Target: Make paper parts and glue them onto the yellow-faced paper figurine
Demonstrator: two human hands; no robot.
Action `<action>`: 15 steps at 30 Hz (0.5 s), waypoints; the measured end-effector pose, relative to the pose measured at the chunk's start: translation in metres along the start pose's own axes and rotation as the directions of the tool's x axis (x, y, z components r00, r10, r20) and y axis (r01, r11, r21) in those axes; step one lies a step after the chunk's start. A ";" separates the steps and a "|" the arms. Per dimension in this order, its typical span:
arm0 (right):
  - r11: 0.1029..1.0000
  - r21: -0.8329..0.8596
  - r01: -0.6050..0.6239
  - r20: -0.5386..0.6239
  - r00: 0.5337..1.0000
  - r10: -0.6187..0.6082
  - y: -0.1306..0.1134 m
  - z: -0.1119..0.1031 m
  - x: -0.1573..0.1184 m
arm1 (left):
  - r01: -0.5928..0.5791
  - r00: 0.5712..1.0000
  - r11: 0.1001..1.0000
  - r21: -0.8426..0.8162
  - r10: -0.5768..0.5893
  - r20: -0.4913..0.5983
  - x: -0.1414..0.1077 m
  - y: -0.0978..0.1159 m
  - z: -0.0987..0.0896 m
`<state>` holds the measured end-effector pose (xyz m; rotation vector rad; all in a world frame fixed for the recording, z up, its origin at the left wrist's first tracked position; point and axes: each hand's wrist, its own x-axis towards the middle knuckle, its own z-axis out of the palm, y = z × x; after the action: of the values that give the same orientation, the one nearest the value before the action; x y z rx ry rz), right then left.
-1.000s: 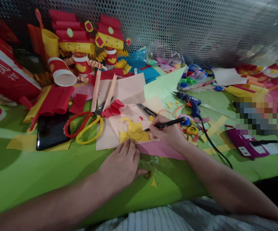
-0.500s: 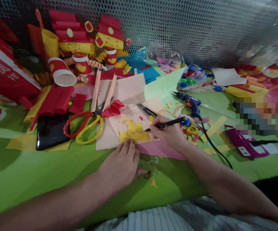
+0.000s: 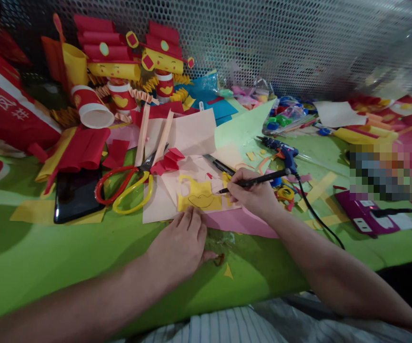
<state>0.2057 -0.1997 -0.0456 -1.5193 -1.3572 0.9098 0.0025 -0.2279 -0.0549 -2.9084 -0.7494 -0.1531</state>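
Observation:
My right hand (image 3: 252, 193) grips a black pen (image 3: 263, 179), its tip near the right edge of a small yellow paper piece (image 3: 211, 202). A curved, ingot-like outline in dark ink is drawn on that paper. My left hand (image 3: 182, 238) lies flat with fingers stretched, their tips at the yellow paper's lower edge and the thumb out to the right. Beneath it are pale pink sheets (image 3: 157, 206). A second dark pen or craft knife (image 3: 220, 165) rests just behind. To the left lie scissors (image 3: 134, 188) with one red and one yellow handle loop.
A blue glue gun (image 3: 280, 151) with its cord lies to the right, near a purple power strip (image 3: 366, 213). Paper-cup figures (image 3: 122, 97) stand at the back left. A black phone (image 3: 77, 195) is left of the scissors. Paper scraps lie around.
My right hand and the pen have moved slightly right, so the tip has drawn away from the outline. My left hand stays in place.

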 end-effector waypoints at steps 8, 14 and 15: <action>0.997 0.070 0.014 0.086 0.996 -0.020 0.006 0.004 -0.001 | 0.011 1.000 0.999 -0.034 -0.010 0.012 0.000 0.000 0.001; 0.999 0.025 0.025 0.093 0.995 -0.027 0.006 0.004 0.000 | 0.006 1.000 1.000 -0.012 -0.006 -0.008 0.001 0.000 0.002; 1.000 0.018 0.025 0.093 0.995 -0.027 0.006 0.004 0.000 | 0.005 1.000 1.000 -0.007 -0.005 -0.015 0.001 0.000 0.002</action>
<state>0.2039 -0.1995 -0.0523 -1.4593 -1.4291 0.9834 0.0031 -0.2274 -0.0566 -2.9089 -0.7552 -0.1784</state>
